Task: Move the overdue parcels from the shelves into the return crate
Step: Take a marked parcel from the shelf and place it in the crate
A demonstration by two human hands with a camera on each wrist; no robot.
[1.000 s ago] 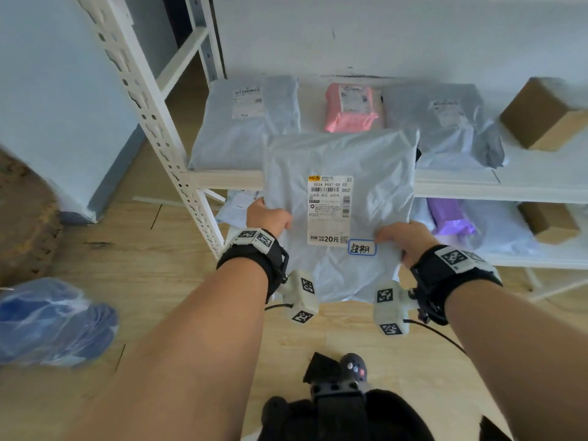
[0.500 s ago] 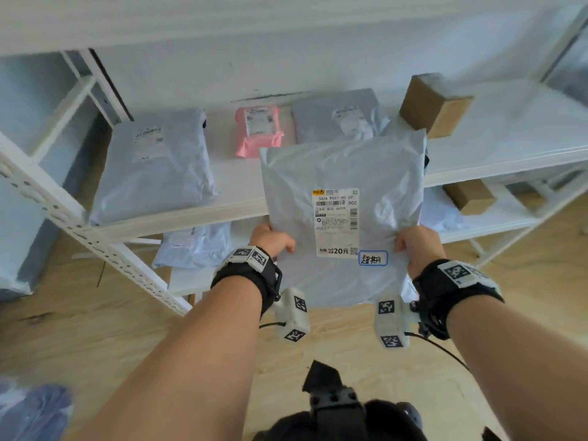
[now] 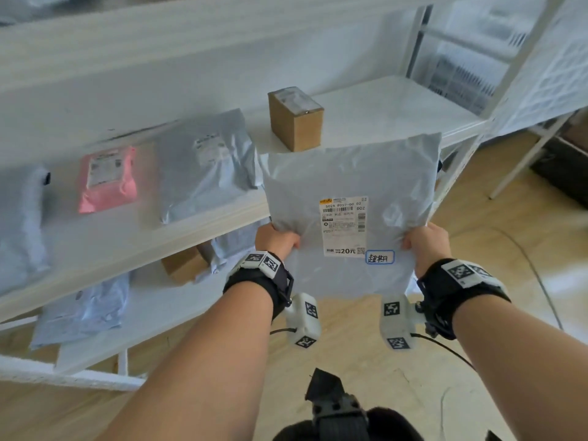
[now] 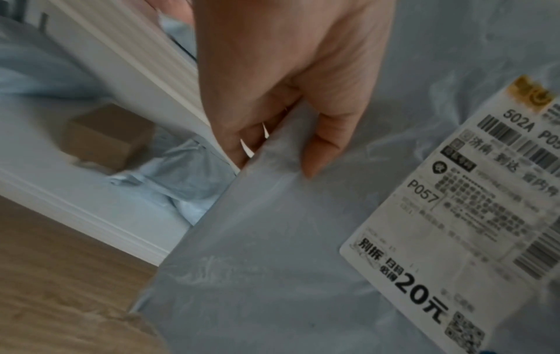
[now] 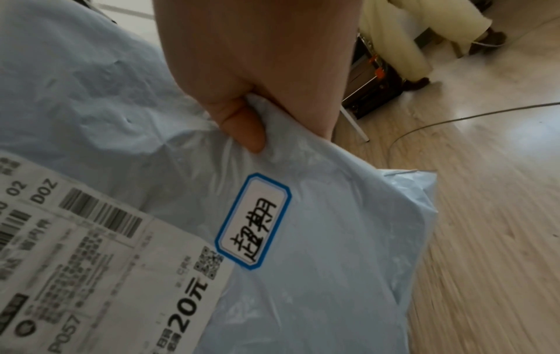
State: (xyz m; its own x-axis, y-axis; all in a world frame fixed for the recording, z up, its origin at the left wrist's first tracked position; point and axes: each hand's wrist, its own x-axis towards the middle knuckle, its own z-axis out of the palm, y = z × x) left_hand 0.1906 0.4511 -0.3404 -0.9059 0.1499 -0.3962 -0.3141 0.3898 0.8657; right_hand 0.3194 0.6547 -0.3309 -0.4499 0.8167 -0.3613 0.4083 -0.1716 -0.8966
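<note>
I hold a large grey poly-mailer parcel (image 3: 346,173) upright in front of the shelves, clear of them. It bears a white shipping label (image 3: 343,226) and a small blue-framed handwritten sticker (image 3: 379,257). My left hand (image 3: 276,239) pinches the parcel's left edge, thumb on the front (image 4: 321,146). My right hand (image 3: 424,238) pinches the right edge, thumb (image 5: 242,127) just above the sticker (image 5: 253,219). No crate shows in the head view.
The white shelf (image 3: 133,237) carries a pink parcel (image 3: 106,179), a grey parcel (image 3: 206,163) and a brown box (image 3: 296,117). The lower shelf holds a pale blue bag (image 3: 82,310) and a small box (image 3: 183,265). A cable (image 3: 537,275) lies on the wooden floor at right.
My view and the parcel have swung to the right along the shelves. The parcel stays gripped in both hands. The shelf's right end and the floor beyond it have come into view.
</note>
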